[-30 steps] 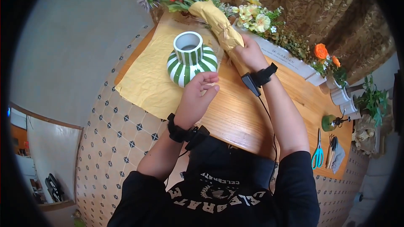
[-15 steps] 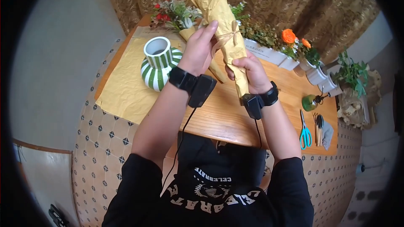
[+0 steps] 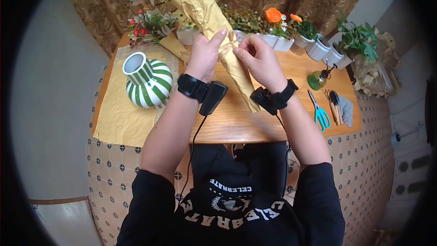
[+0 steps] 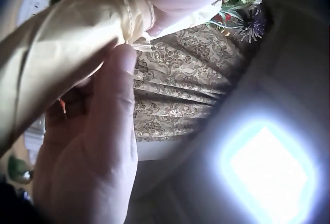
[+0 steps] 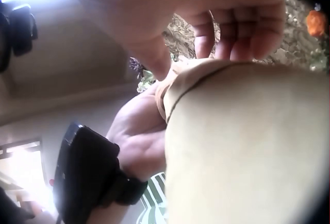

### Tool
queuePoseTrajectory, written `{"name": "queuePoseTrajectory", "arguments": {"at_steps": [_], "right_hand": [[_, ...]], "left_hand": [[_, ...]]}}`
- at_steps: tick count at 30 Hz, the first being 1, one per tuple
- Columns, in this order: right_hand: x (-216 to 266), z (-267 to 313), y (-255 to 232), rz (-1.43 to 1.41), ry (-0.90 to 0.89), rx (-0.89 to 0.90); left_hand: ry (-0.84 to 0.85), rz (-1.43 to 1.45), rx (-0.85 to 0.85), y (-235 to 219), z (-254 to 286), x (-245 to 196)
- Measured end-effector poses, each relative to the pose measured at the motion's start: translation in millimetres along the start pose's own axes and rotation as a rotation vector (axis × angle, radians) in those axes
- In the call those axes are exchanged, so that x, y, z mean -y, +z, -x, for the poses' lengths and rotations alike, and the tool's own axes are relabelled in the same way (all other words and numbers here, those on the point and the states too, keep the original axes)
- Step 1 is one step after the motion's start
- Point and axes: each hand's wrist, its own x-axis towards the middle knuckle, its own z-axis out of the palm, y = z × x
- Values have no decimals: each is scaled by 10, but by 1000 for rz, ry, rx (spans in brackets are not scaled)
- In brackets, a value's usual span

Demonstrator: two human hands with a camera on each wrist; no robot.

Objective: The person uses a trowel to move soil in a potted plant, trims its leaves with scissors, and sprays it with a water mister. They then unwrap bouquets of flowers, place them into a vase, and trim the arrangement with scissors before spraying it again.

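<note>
A bouquet wrapped in yellow paper point(image 3: 205, 11) is held up at a slant over the table, flowers at upper left. My left hand point(image 3: 203, 57) grips the wrapping from the left, close by the tie, thumb pointing up. At the twine bow point(image 3: 229, 44) around the wrapping, my right hand point(image 3: 264, 61) pinches with thumb and forefinger. The left wrist view shows the right thumb point(image 4: 121, 66) right at the twine. The paper's lower end point(image 5: 247, 146) fills much of the right wrist view. Left of the hands stands a green-and-white striped vase point(image 3: 150, 84).
Yellow paper point(image 3: 118, 123) lies under the vase, with a second wrapped bouquet point(image 3: 170, 45) behind. Potted flowers point(image 3: 277, 32) line the back. A green spray bottle point(image 3: 316, 80), turquoise-handled scissors point(image 3: 322, 117) and small wooden-handled tools point(image 3: 336, 111) lie at right.
My left hand has come from beside the vase to the bouquet's wrapping. My right hand has moved from the lower wrapping up to the twine bow. The head view has shifted.
</note>
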Motion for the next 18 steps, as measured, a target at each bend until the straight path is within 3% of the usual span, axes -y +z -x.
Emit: {"name": "queuePoseTrajectory", "arguments": {"at_steps": [7,12,15,18], "right_hand": [[-86,3,8,60,-79,24],[-341,60,-361,144,-94,28],[-484,53,-606,147,89,-69],[-430,-14,-574,-85,248,-138]], "left_hand": [[41,-57,-80,32,46,117],[58,-40,-110,-211,8,-80],[106,-52,-159,-260,54,-128],[112,-73,-176,-237,76,-101]]}}
